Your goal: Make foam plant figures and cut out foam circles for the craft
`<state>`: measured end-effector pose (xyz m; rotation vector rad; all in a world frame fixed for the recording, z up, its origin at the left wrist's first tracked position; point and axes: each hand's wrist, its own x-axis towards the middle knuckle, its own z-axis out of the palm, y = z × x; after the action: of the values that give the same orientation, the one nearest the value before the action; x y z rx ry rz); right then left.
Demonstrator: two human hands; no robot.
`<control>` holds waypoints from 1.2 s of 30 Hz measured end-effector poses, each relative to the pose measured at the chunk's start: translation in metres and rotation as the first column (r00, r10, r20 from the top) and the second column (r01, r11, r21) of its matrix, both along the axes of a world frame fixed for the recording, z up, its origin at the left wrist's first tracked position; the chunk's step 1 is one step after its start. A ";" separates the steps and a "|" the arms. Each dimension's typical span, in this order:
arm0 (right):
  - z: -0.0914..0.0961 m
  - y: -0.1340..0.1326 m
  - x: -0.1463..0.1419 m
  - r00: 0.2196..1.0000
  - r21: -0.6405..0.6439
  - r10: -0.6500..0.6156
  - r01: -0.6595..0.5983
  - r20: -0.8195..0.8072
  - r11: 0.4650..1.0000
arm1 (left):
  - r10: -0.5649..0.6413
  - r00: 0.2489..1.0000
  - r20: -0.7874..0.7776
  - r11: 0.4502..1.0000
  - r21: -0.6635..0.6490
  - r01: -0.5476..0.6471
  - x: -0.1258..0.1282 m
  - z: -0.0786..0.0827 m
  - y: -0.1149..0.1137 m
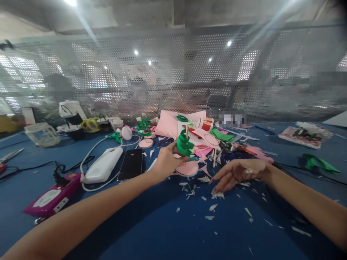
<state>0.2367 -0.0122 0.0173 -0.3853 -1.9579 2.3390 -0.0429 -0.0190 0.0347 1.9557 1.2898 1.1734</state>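
My left hand (166, 160) pinches a small craft tree (184, 143) made of green paper loops on a wooden stick, standing on a pink paper disc (187, 168). My right hand (236, 173) lies low over the blue table (173, 231), fingers stretched out and pointing left, their tips on white paper scraps (217, 195). A second green paper tree (144, 127) stands on a pink disc further back. Loose wooden sticks (214, 157) lie just right of the held tree.
A black phone (131, 164), a white power bank (103, 167) with cable and a pink device (51, 198) lie at left. Pink and green paper sheets (173, 124), a glue bottle (205, 125) and cups (71, 115) crowd the back. A perforated screen stands behind, with people beyond it.
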 end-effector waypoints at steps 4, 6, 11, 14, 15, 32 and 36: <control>0.000 0.000 0.000 0.998 0.012 -0.054 0.054 0.042 0.998 | -0.019 1.000 0.008 0.999 0.034 0.019 -0.002 0.003 0.002; 0.002 0.001 0.002 0.993 0.032 -0.117 0.116 0.026 0.993 | -0.040 0.999 0.026 0.998 0.043 0.039 -0.003 0.002 0.004; 0.020 0.001 0.005 0.919 0.115 -0.356 0.378 -0.170 0.919 | -0.046 0.998 0.039 0.999 0.010 0.045 -0.006 -0.002 0.009; 0.032 -0.006 0.002 0.933 0.211 -0.324 0.353 -0.158 0.912 | -0.046 0.998 0.030 0.998 0.052 0.044 -0.007 0.001 0.014; 0.033 -0.008 0.000 0.948 0.228 -0.288 0.312 -0.133 0.922 | -0.042 0.999 0.034 0.997 0.068 0.040 -0.007 0.004 0.015; 0.002 -0.006 -0.008 0.966 0.009 -0.238 0.240 -0.103 0.971 | -0.065 0.990 0.124 0.934 0.358 0.016 0.023 0.137 0.042; 0.008 -0.010 -0.014 0.913 0.061 -0.395 0.401 -0.099 0.914 | 0.043 0.999 0.024 0.997 0.069 -0.045 0.022 0.077 0.059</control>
<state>0.2230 -0.0225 0.0253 -0.6042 -1.7302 1.9810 -0.0209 0.0396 0.1112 1.9663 1.3027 1.2744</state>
